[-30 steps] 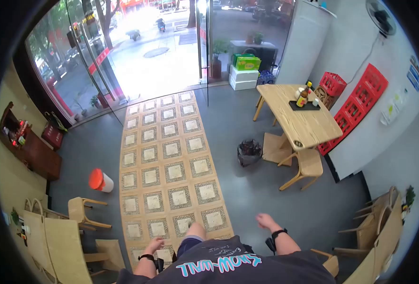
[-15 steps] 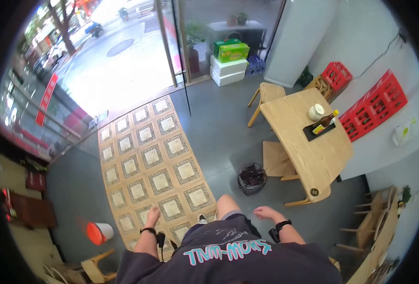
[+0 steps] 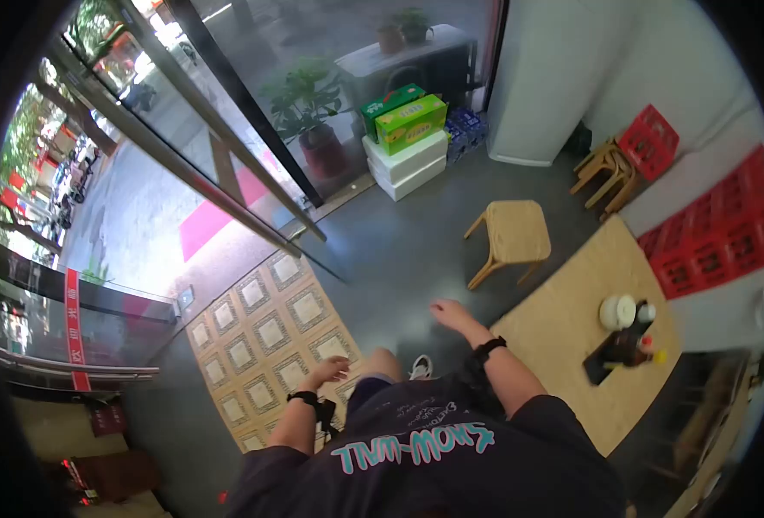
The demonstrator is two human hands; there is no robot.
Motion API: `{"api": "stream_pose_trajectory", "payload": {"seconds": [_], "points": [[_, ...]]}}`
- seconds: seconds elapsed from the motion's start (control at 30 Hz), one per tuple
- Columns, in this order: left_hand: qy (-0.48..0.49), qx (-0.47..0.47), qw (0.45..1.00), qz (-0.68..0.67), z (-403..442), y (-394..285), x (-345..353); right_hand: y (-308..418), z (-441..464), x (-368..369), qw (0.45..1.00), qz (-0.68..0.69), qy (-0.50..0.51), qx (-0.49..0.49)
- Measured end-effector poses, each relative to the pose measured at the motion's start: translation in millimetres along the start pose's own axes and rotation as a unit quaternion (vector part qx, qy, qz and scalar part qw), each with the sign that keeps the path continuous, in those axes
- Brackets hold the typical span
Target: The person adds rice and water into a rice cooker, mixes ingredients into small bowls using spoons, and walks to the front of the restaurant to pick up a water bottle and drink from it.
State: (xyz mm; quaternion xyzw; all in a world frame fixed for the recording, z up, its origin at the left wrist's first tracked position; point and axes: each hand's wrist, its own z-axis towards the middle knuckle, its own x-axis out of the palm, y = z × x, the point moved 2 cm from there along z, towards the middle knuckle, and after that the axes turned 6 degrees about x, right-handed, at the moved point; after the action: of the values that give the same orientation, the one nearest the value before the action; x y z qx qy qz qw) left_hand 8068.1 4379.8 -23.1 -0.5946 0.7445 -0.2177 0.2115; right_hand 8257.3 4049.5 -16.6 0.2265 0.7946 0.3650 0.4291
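My left hand (image 3: 328, 371) hangs over the patterned floor mat (image 3: 310, 308), its fingers loosely apart and nothing in them. Further forward, my right hand (image 3: 451, 313) is in the air above the grey floor with its fingers curled in; I see nothing in it. Nearest to that hand are a wooden stool (image 3: 518, 231) ahead and the light wooden table (image 3: 554, 341) on the right, both apart from it. A white jar (image 3: 616, 312) and a brown bottle (image 3: 626, 350) stand on the table, the bottle at a black tray (image 3: 598, 369). Each wrist wears a black band.
A glass door (image 3: 218, 155) with a metal frame stands at the front left, the street beyond it. Green boxes (image 3: 412, 123) lie on white foam boxes (image 3: 409, 170) by the window. Red crates (image 3: 716, 229) and stacked stools (image 3: 606, 173) line the right wall.
My view has moved forward and turned, bringing the door, stool and boxes closer. My right hand has swung forward; the left has come nearer my body. The black-lined bin has left view.
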Motion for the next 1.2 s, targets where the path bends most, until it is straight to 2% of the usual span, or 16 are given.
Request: {"api": "stream_pose_trajectory", "payload": {"seconds": [0.1,0.2,0.3,0.33,0.4,0.5,0.6,0.7,0.8,0.83,0.9,0.97,1.03,1.13,1.17,1.2], "points": [[-0.143,0.053,0.988,-0.036,67,-82,-52,52,87,-45,0.993,0.079,0.083,0.005],[-0.185,0.103,0.977,-0.034,158,-163,-101,43,179,-82,0.989,0.021,0.140,0.038],[-0.181,0.125,0.975,0.018,270,-248,-140,6,267,-129,0.984,-0.089,0.152,0.025],[-0.201,0.138,0.963,0.115,308,-281,-152,-9,295,-152,0.990,-0.058,0.108,0.075],[-0.197,0.141,0.951,0.193,351,-352,-158,-43,319,-186,0.982,0.006,0.042,0.185],[-0.201,0.193,0.919,0.279,412,-477,-172,-87,372,-241,0.955,0.067,0.046,0.286],[-0.247,0.217,0.906,0.266,482,-577,-167,-107,435,-307,0.942,0.057,0.080,0.320],[-0.296,0.223,0.891,0.263,563,-657,-155,-163,540,-353,0.979,-0.097,0.063,0.170],[-0.324,0.135,0.886,0.304,645,-721,-142,-208,679,-384,0.968,-0.152,0.073,0.186],[-0.326,0.084,0.897,0.285,671,-734,-137,-223,724,-391,0.960,-0.183,0.086,0.195],[-0.327,-0.018,0.913,0.243,724,-755,-128,-251,813,-401,0.934,-0.280,0.174,0.137],[-0.295,-0.122,0.938,0.136,755,-780,-114,-286,892,-392,0.922,-0.290,0.196,0.164],[-0.294,-0.180,0.937,0.053,791,-786,-105,-285,960,-402,0.939,-0.281,0.172,0.095],[-0.378,-0.320,0.858,0.140,829,-784,-86,-334,1063,-376,0.976,-0.186,0.055,0.096],[-0.368,-0.319,0.863,0.134,831,-783,-87,-348,1083,-364,0.981,-0.167,0.027,0.096],[-0.359,-0.318,0.868,0.128,830,-780,-88,-369,1100,-345,0.972,-0.221,0.045,0.061]]}}
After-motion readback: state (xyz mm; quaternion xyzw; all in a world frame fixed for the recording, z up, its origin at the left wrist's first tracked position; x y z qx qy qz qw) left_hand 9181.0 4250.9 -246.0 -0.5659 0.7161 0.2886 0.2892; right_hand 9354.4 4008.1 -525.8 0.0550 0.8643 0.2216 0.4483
